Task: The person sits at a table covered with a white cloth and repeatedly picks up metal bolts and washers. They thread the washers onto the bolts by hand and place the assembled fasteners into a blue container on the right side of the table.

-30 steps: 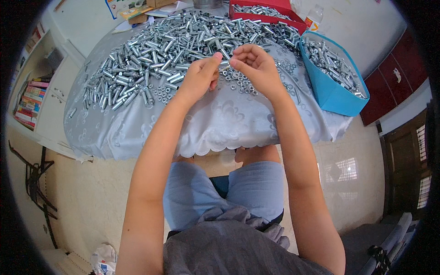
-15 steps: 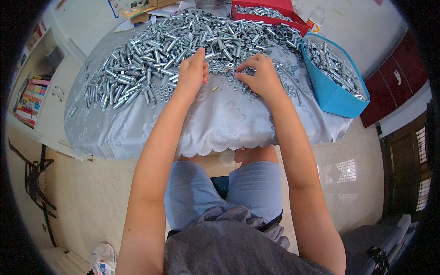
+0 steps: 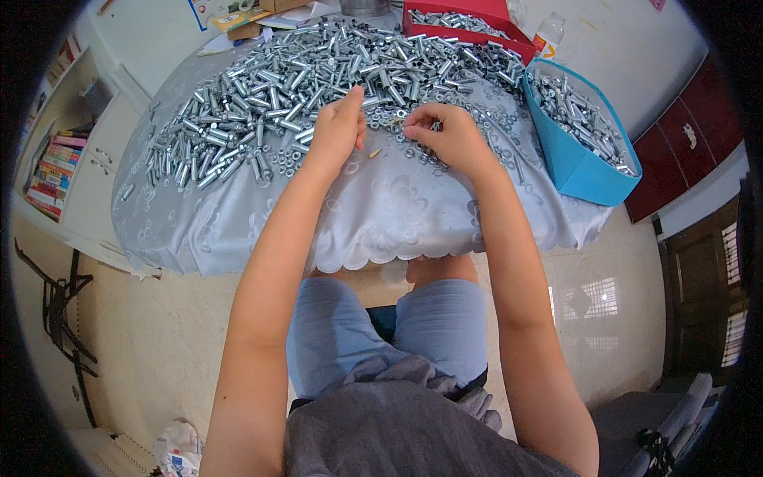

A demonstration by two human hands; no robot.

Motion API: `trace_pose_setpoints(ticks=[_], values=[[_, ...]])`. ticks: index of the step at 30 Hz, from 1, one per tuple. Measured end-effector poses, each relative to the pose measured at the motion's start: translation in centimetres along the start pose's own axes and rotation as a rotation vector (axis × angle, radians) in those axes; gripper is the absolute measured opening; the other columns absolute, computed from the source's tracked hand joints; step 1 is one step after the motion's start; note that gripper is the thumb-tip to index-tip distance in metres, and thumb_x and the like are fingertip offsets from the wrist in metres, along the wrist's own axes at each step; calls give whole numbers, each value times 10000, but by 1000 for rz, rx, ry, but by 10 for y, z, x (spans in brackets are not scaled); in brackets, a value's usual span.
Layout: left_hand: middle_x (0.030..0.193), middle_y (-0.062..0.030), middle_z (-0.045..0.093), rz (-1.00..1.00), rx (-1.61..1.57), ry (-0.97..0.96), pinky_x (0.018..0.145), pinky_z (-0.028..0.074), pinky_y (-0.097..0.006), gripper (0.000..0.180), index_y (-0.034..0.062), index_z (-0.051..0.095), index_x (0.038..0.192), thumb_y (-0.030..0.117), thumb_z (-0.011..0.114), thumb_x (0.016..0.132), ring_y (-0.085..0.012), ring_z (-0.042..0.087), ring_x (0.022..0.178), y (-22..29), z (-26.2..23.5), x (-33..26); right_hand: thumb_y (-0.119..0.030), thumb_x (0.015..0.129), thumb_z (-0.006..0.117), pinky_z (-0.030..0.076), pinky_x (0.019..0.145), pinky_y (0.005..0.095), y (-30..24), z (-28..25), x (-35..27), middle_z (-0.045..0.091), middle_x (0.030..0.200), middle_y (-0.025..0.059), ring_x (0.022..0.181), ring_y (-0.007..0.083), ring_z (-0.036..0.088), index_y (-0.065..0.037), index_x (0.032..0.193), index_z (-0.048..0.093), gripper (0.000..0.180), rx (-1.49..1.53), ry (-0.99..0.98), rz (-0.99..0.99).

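A big heap of silver metal sleeve bolts (image 3: pixel 270 91) covers the far part of the table. Loose hex nuts (image 3: pixel 425 153) lie scattered along its near edge. My left hand (image 3: pixel 337 133) is curled closed in front of the heap, thumb upward; whatever its fingers hold is hidden. To its right, my right hand (image 3: pixel 451 137) pinches thumb and forefinger together just over the nuts. Anything between those fingertips is too small to make out. Between the hands, nearer me, lies a small brass-coloured piece (image 3: pixel 375 153).
A blue fabric bin (image 3: pixel 584 163) full of bolts stands at the table's right edge. Behind it are a red box (image 3: pixel 469 32) with more bolts and a clear bottle (image 3: pixel 548 36). The silvery tablecloth (image 3: pixel 381 222) hangs over the near edge above my knees.
My right hand has come slightly toward me, its fingertips still pinched low by the nuts. The left hand has shifted a little to the right and stays closed.
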State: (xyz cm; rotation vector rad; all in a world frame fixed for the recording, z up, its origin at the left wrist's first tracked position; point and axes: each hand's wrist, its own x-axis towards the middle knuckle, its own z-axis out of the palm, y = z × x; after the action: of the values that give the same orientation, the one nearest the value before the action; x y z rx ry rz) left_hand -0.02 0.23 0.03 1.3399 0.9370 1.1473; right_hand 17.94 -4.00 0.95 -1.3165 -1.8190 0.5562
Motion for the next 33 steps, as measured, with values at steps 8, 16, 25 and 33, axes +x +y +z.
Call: trace_pose_setpoints(ticks=[8,16,25,33], values=[[475,25,326,-10,8,1,427,324,-246,436,130,345,544,420,455,850,-96,370,409,1,1,-2,-101,688,629,456,687,332,13,5,6,627,771,126,740,252,593,-46,836,662,161,-199,-154,-262],[486,20,341,-12,34,-18,421,318,-241,424,109,388,576,428,470,842,-94,368,413,-2,0,0,-103,689,621,450,685,349,9,-1,7,622,796,134,740,282,583,-54,830,663,156,-275,-239,-312],[492,28,344,-35,31,-29,424,318,-238,412,114,386,589,427,474,842,-88,366,415,-3,-1,0,-94,729,632,435,598,248,-2,4,2,620,731,62,650,135,560,-1,822,625,133,151,5,-97],[492,28,342,-63,31,-18,420,303,-235,424,116,378,580,438,475,838,-86,359,417,2,2,-4,-107,782,609,440,600,192,-4,1,6,606,769,39,686,90,567,-1,877,589,144,625,16,173]])
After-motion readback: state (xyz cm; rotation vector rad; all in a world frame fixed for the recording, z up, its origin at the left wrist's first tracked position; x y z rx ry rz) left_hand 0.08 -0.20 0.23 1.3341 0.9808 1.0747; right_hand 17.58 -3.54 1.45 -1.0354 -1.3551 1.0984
